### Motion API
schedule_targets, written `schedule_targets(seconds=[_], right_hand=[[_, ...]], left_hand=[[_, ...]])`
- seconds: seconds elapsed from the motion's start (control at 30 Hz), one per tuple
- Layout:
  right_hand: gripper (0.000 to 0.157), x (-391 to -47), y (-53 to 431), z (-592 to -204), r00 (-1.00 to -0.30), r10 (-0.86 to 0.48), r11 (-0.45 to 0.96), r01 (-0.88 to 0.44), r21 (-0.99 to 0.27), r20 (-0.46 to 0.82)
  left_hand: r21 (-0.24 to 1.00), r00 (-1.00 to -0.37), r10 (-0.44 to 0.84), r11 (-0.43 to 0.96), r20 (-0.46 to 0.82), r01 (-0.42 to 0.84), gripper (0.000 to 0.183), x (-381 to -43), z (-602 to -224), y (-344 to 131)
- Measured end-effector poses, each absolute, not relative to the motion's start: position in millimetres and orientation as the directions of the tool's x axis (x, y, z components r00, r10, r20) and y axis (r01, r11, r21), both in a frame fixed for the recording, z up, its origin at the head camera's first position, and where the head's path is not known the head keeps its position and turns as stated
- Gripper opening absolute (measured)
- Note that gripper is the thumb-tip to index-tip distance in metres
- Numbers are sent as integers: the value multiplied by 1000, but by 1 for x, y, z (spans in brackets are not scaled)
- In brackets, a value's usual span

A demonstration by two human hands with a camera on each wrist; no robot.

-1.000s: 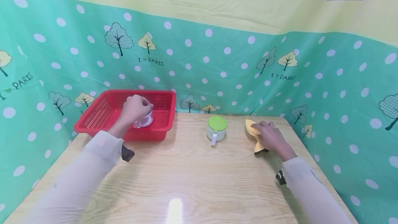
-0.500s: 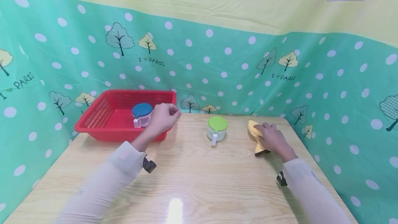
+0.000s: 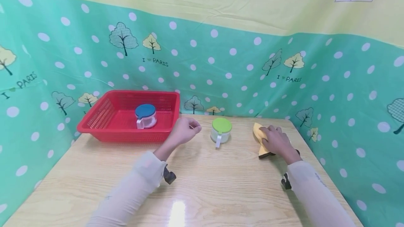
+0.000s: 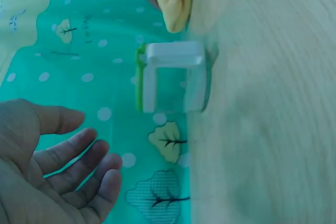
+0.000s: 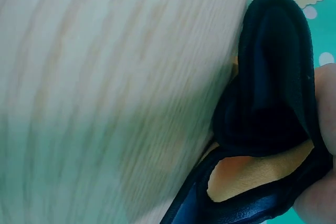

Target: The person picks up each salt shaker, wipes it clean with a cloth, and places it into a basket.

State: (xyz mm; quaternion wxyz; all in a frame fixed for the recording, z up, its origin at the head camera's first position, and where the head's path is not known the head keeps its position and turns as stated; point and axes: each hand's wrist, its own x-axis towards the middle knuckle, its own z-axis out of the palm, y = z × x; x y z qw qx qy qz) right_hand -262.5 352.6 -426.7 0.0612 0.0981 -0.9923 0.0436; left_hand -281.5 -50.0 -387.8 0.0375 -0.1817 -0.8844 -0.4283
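Note:
My left hand [image 3: 184, 130] hovers over the table just left of a clear seasoning jar [image 3: 220, 136] with a green lid and white handle. Its fingers are loosely bent and apart in the left wrist view, holding nothing. On the right, my right hand [image 3: 277, 143] grips a soft yellow pouch-like thing [image 3: 259, 136] with dark edging, resting on the tabletop. In the right wrist view its black-rimmed opening [image 5: 275, 77] gapes and part of the yellow material shows; its exact kind is unclear. A second jar [image 3: 146, 116], blue-lidded, stands inside the red basket [image 3: 126, 136].
The basket stands at the back left of the light wooden table [image 3: 214, 185]. A green and yellow patterned cloth [image 3: 221, 55] hangs behind the table and along both sides. Glare marks the table's front middle.
My left hand has let go of the blue-lidded jar in the basket and moved right, out over the table towards the green-lidded jar. The right hand stays nearly still on the yellow thing.

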Motion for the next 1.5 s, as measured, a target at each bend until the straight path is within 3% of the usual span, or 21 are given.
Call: schedule_targets(seconds=[0.23,0.47,1.5], right_hand=[[48,-265,353,-430,-981,-164,981,-173,-89,104],[48,-268,355,-435,-978,-178,979,-187,-85,107],[49,-270,358,-442,-975,-187,977,-198,-86,118]], left_hand=[[771,-917,368,535,155,345,13,-286,-406,-35],[839,-928,364,480,78,258,16,-288,-420,-21],[877,-907,418,450,-39,170,21,-288,-444,13]])
